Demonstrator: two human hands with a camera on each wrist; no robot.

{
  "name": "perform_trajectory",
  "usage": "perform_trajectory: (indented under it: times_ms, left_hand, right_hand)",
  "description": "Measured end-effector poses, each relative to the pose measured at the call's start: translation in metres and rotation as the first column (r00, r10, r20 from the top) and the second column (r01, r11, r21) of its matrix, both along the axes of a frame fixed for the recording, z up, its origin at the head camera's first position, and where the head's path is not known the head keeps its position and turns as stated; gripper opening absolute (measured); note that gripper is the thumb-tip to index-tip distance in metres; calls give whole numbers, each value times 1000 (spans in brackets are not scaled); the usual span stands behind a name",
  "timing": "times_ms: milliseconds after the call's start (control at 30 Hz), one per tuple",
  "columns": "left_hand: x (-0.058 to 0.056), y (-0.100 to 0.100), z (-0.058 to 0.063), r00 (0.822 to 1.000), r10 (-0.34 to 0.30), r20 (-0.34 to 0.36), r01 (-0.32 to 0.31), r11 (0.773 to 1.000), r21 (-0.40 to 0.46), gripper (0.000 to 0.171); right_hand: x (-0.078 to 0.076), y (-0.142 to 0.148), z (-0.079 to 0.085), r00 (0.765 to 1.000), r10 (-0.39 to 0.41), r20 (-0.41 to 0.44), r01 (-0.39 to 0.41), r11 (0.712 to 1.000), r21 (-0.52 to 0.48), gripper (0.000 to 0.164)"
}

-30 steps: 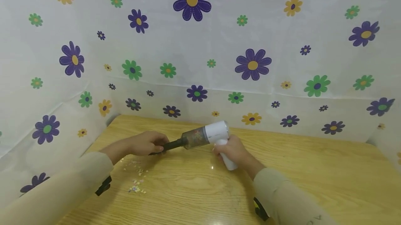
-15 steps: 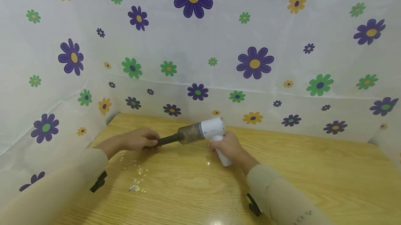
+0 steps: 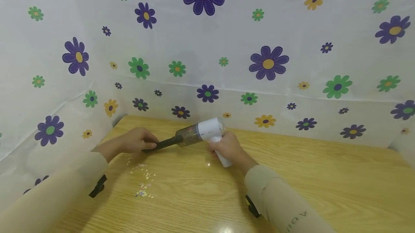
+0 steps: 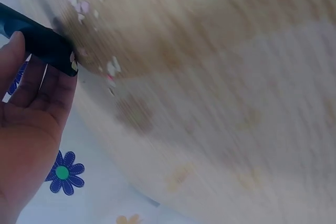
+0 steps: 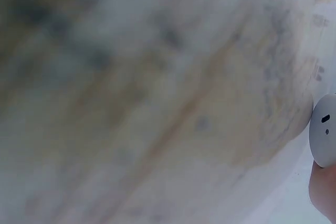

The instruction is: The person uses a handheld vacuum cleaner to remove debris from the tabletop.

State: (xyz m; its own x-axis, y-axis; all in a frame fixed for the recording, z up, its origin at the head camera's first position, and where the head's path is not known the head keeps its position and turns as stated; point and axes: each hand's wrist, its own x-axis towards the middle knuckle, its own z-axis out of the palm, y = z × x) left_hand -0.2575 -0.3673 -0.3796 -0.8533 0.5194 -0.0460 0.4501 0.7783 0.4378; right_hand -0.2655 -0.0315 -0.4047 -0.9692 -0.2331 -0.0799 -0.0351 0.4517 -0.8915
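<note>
A white handheld vacuum cleaner (image 3: 209,129) with a smoky see-through dust cup (image 3: 188,136) is held over the table, tilted down to the left. My right hand (image 3: 231,148) grips its handle; the right wrist view catches only the handle's round end (image 5: 324,129). Around the long black nozzle (image 3: 166,143) my left hand (image 3: 137,141) curls thumb and fingers near the tip. In the left wrist view a few flakes stick at the nozzle's mouth (image 4: 73,62). Small pale and pink paper bits (image 3: 144,191) lie scattered on the wood, just in front of the left hand.
The wooden tabletop (image 3: 291,182) runs back to a white sheet with printed flowers (image 3: 223,38), which hangs behind and at both sides. Black wrist straps (image 3: 98,187) hang below both sleeves.
Both hands have carried the vacuum cleaner leftward, its nozzle tip moving toward the far left of the table. The paper bits in front look unmoved.
</note>
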Motion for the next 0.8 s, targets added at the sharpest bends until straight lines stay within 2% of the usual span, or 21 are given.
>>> perform_trajectory:
  times_ms: [167,433,567,800]
  left_hand:
    - [4,-10,-1,1000,-6,-24,6,1000,-22,22]
    - [13,-25,0,999,-2,-35,1,1000,-10,21]
    - [20,-26,3,1000,-13,-24,13,1000,2,18]
    - [30,-20,3,999,-42,-17,42,999,-8,17]
  right_hand:
    - [1,-10,3,1000,22,-14,-22,1000,6,36]
    - [1,-23,3,998,55,-21,-55,998,9,38]
    - [0,-24,0,997,65,-38,-64,998,29,38]
    - [1,-16,-2,994,104,-15,-104,995,11,39]
